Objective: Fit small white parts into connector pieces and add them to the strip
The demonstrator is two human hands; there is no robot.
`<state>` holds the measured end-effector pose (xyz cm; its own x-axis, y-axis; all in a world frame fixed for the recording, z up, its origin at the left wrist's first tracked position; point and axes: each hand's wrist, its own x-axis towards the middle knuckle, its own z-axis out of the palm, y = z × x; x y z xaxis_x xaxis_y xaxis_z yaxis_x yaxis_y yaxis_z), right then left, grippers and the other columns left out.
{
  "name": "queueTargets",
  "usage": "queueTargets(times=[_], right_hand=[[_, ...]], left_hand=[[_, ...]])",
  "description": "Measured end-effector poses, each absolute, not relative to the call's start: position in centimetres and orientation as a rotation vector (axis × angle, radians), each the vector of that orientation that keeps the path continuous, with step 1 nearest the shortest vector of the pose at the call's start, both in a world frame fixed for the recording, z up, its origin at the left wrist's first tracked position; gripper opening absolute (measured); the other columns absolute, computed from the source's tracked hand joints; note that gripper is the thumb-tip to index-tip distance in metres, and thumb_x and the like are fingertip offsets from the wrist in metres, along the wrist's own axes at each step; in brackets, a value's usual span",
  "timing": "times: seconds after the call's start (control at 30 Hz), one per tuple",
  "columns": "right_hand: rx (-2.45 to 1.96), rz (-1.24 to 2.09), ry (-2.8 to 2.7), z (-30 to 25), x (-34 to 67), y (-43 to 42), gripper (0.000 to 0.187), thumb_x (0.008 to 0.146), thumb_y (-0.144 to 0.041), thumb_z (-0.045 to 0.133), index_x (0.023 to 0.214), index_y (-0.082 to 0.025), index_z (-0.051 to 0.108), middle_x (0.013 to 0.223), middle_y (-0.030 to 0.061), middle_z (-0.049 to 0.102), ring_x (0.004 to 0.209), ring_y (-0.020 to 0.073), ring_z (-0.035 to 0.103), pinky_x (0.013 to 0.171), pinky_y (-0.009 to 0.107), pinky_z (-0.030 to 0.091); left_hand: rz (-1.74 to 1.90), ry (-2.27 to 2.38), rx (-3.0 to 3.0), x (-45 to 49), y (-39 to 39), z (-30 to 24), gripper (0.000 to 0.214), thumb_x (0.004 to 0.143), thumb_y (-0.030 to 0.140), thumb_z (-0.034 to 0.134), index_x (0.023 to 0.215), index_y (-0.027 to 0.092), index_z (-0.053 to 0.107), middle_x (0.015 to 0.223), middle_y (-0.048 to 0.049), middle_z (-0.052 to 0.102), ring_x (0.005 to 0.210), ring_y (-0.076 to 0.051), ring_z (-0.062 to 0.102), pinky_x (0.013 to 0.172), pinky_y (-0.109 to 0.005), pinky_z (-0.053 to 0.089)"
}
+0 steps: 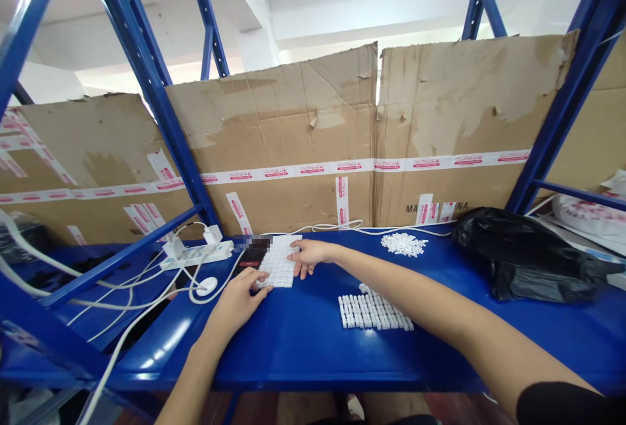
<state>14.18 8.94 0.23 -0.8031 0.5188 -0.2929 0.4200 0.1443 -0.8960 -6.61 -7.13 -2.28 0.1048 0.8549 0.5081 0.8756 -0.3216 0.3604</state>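
Note:
A flat block of small white plastic pieces point(280, 263), packed in close rows, lies toward the back of the blue shelf. My left hand point(243, 293) grips its near left corner, index finger and thumb bent around the edge. On the opposite side, my right hand point(312, 256) has its thumb and fingers at the right edge, some fingers curled beneath. Below my right forearm is a second group of white plastic pieces point(364, 312) standing side by side, partly covered by the arm. Farther back, a loose heap of tiny white parts point(403, 244) is spread out.
A dark printed item point(251, 257) lies beside and partly under the block. At left are a white power strip point(198, 255), tangled cables and a round white disc point(207, 286). A black plastic bag point(523, 252) sits right. Cardboard sheets point(293, 125) and blue posts stand behind.

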Motion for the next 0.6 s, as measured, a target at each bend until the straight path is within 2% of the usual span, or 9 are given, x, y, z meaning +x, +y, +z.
queueTargets(times=[0.33,0.6], right_hand=[[-0.921,1.792,-2.273,-0.3,14.2,9.3,0.077,0.105,-0.035,0.056,0.162,-0.009,0.011,0.073,0.0062,0.076,0.059,0.019,0.074,0.051,0.022,0.055],[-0.885,1.821,-2.261,-0.3,14.5,9.2,0.074,0.107,-0.028,0.05,0.163,-0.007,0.007,0.071,0.0047,0.075,0.059,0.0178,0.073,0.049,0.021,0.053]], left_hand=[[-0.972,-1.807,-2.41,-8.4,-6.4,-2.4,0.022,0.091,0.037,0.065,0.103,0.021,0.075,0.092,-0.0041,0.07,0.077,-0.019,0.068,0.079,-0.034,0.056],[-0.994,-1.838,-2.428,-9.5,-6.9,-2.0,0.025,0.091,0.043,0.064,0.101,0.023,0.076,0.096,-0.0045,0.073,0.076,-0.019,0.068,0.073,-0.031,0.056]])
